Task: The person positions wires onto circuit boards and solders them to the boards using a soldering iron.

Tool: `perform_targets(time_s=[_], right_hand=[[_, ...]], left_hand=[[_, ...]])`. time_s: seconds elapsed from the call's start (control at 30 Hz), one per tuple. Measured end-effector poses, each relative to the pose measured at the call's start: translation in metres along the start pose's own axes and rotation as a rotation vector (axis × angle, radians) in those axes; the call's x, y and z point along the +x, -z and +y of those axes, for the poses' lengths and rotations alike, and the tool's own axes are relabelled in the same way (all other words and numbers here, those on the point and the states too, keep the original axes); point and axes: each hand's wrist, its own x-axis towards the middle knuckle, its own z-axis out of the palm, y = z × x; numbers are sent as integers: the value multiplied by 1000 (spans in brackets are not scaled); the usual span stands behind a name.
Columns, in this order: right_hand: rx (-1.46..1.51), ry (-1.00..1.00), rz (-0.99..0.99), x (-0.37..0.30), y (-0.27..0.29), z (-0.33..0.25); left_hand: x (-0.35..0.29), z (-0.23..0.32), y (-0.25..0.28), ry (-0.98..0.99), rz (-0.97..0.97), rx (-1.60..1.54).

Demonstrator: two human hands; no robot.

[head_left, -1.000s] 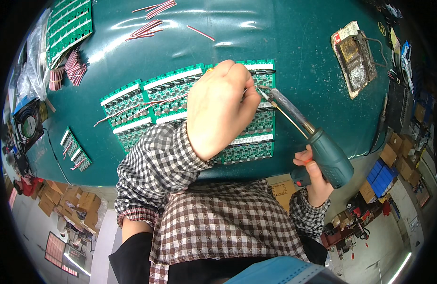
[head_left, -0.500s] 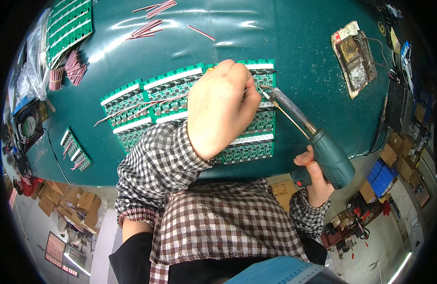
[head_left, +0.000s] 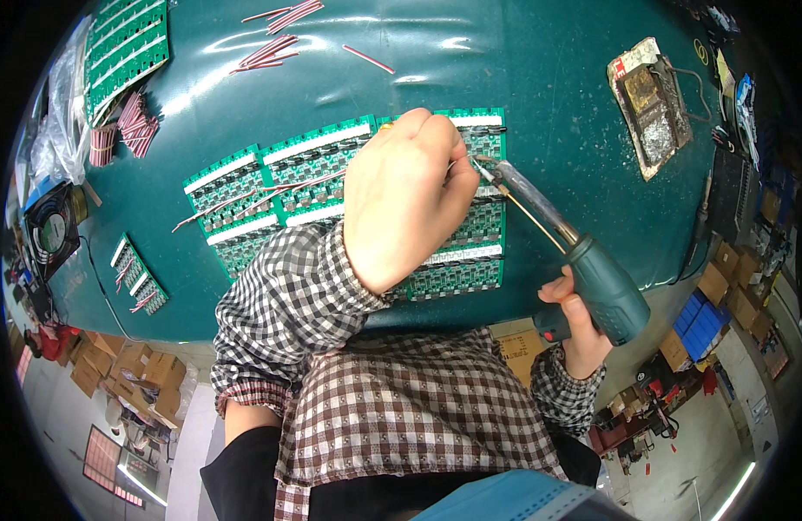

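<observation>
Green plastic forms the body of the soldering gun (head_left: 614,291), and its metal tip stays beside the fingertips of the left hand (head_left: 410,195) near the centre of the frame. Hardly anything differs from the pictures of a moment ago: both hands keep their places, with at most a tiny shift at the tip, so the work seems held at one spot.

The left hand is curled palm-down, thumb and forefinger pressed together, apparently pinching the striped wires (head_left: 305,182) that run in from the left; the exact grip is hidden beneath the knuckles. The right hand (head_left: 583,334), right of centre and lower, is wrapped around the gun's grip. Whether the tip touches metal is too small to tell.

Under the left hand, green circuit boards (head_left: 483,227) with white strips lie side by side on the dark green table (head_left: 566,95). A small board piece (head_left: 141,273) lies apart at the left. Farther out, loose red-and-white wires (head_left: 266,56) are scattered at the top, wire bundles (head_left: 139,126) sit by more green boards (head_left: 132,43) at the upper left, and a stained tray (head_left: 648,104) rests at the upper right. A black fan (head_left: 55,227) stands at the left edge.
</observation>
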Motion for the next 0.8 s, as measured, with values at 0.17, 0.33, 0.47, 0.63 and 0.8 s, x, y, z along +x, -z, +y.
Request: perform_targets(time_s=[0.17, 0.33, 0.47, 0.63, 0.8], right_hand=[[28, -15, 58, -2, -1, 0], [19, -2, 59, -1, -1, -1], [7, 20, 31, -2, 2, 1], [42, -83, 83, -3, -5, -6], [57, -77, 49, -4, -1, -2]], left_hand=[[0, 1, 1, 6, -6, -2], [0, 1, 1, 8, -4, 10], [1, 1, 0, 9, -4, 15], [0, 1, 0, 9, 13, 8], [-1, 2, 1, 7, 18, 29]])
